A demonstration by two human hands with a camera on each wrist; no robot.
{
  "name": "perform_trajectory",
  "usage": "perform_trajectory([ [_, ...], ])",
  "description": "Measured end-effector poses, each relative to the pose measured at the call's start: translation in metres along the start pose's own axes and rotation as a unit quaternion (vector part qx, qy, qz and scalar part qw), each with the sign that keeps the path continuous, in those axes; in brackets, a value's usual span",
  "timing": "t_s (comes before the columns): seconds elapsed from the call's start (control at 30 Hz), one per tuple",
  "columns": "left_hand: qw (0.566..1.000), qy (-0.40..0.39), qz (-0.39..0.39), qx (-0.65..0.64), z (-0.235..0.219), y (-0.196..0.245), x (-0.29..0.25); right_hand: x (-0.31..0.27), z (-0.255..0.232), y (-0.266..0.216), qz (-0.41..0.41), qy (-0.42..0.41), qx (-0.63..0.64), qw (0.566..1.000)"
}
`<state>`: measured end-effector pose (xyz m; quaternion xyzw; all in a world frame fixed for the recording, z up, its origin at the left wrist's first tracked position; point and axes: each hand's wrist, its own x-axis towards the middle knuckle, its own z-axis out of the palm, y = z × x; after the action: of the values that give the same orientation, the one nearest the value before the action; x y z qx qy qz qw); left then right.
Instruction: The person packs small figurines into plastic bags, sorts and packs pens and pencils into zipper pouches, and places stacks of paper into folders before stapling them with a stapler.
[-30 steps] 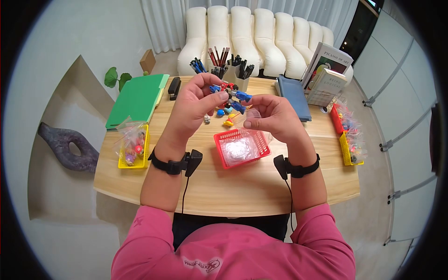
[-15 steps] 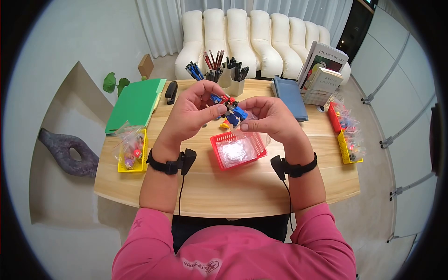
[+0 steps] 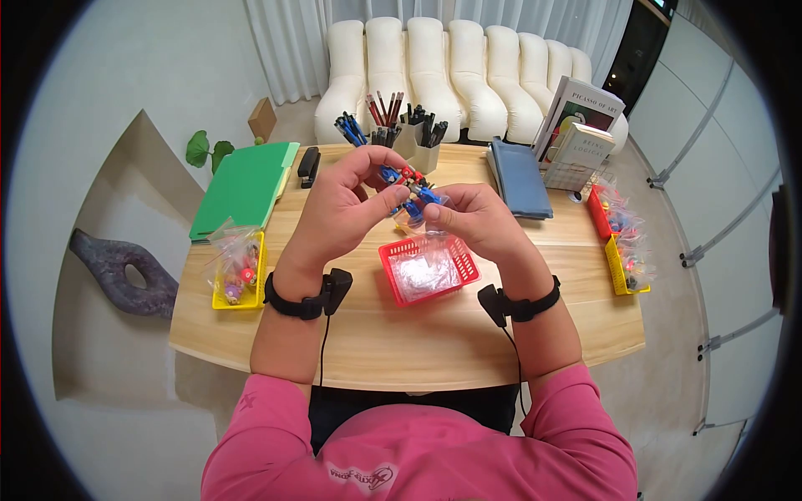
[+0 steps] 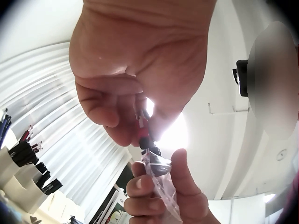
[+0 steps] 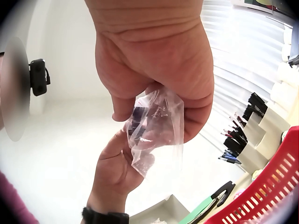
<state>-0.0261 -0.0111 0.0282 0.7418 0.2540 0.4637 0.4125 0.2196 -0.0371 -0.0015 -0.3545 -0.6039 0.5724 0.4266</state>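
Note:
My left hand [image 3: 347, 209] pinches a red and blue toy robot figure [image 3: 409, 175] between thumb and fingers, above the table. Its blue legs point toward my right hand [image 3: 480, 219], which grips a clear plastic bag [image 5: 163, 121] by its upper part. In the right wrist view the dark blue legs show through the bag's film. The left wrist view shows the bag's mouth [image 4: 156, 163] around the figure's lower end, with the red body above it. Below both hands stands a red basket [image 3: 441, 294] with clear bags [image 3: 422, 274] lying in it.
Yellow baskets with bagged toys stand at the table's left [image 3: 262, 271] and right [image 3: 616, 265], beside a red basket [image 3: 596, 204]. Toward the back are a green folder [image 3: 242, 188], a stapler [image 3: 309, 165], pen holders [image 3: 424, 157], a blue folder [image 3: 520, 179] and upright books [image 3: 576, 150].
My right hand has moved left with the bag, closer to my left hand. The bag now overlaps the figure's blue legs, which were bare a second ago.

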Motion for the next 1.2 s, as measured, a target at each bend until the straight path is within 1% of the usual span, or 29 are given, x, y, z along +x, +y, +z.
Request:
perform_trajectory([
  [0.13, 1.0, 0.002, 0.003, 0.021, -0.001, 0.006, -0.002, 0.001, 0.004, 0.003, -0.008, -0.01, 0.026, 1.0],
  [0.2, 0.998, 0.011, 0.013, 0.063, -0.003, 0.007, -0.002, 0.0, 0.008, -0.002, 0.022, -0.012, 0.058, 0.998],
  [0.33, 0.997, 0.008, 0.013, 0.076, -0.005, 0.007, -0.003, 0.0, 0.008, -0.001, 0.026, -0.013, 0.091, 0.995],
  [0.4, 0.999, 0.007, -0.027, 0.046, -0.003, 0.014, -0.003, -0.001, 0.009, 0.0, 0.011, -0.027, 0.058, 0.998],
  [0.43, 0.999, 0.007, -0.028, 0.045, -0.003, 0.013, -0.003, -0.002, 0.01, -0.001, 0.012, -0.027, 0.059, 0.998],
  [0.5, 0.998, 0.035, -0.05, 0.02, -0.004, 0.012, -0.002, -0.004, 0.012, -0.006, 0.015, -0.034, 0.106, 0.994],
  [0.53, 0.998, 0.035, -0.05, 0.02, -0.003, 0.011, -0.002, -0.004, 0.011, -0.005, 0.014, -0.034, 0.106, 0.994],
  [0.6, 0.996, 0.065, -0.03, 0.05, -0.002, 0.01, -0.001, -0.003, 0.007, -0.003, 0.02, -0.026, 0.09, 0.995],
  [0.63, 0.996, 0.064, -0.03, 0.05, -0.002, 0.009, -0.001, -0.002, 0.006, -0.002, 0.02, -0.025, 0.09, 0.995],
  [0.7, 0.997, 0.048, 0.006, 0.061, -0.001, 0.008, -0.001, 0.001, 0.004, 0.001, 0.034, 0.005, 0.109, 0.993],
  [0.73, 0.997, 0.047, 0.006, 0.06, -0.001, 0.008, -0.001, 0.002, 0.003, 0.003, 0.034, 0.006, 0.109, 0.993],
  [0.8, 0.998, -0.006, -0.001, 0.055, -0.004, 0.005, -0.002, 0.003, 0.001, 0.005, 0.035, 0.01, 0.118, 0.992],
  [0.83, 0.999, -0.006, -0.002, 0.054, -0.005, 0.004, -0.002, 0.003, 0.002, 0.005, 0.035, 0.01, 0.118, 0.992],
  [0.9, 0.996, -0.041, -0.02, 0.074, -0.007, 0.001, -0.001, 0.003, 0.005, 0.005, 0.027, 0.029, 0.122, 0.992],
  [0.93, 0.996, -0.041, -0.02, 0.074, -0.006, 0.0, -0.001, 0.003, 0.007, 0.003, 0.027, 0.029, 0.122, 0.992],
  [1.0, 0.997, 0.041, -0.059, 0.023, -0.001, -0.002, 0.001, 0.003, 0.014, 0.0, 0.029, 0.072, 0.127, 0.989],
  [1.13, 0.997, 0.057, -0.043, 0.024, 0.004, -0.004, 0.001, 0.005, 0.02, 0.008, 0.017, 0.067, 0.142, 0.988],
  [1.2, 0.998, 0.022, -0.014, 0.048, 0.005, 0.001, 0.0, 0.007, 0.018, 0.014, 0.017, 0.069, 0.149, 0.986],
])
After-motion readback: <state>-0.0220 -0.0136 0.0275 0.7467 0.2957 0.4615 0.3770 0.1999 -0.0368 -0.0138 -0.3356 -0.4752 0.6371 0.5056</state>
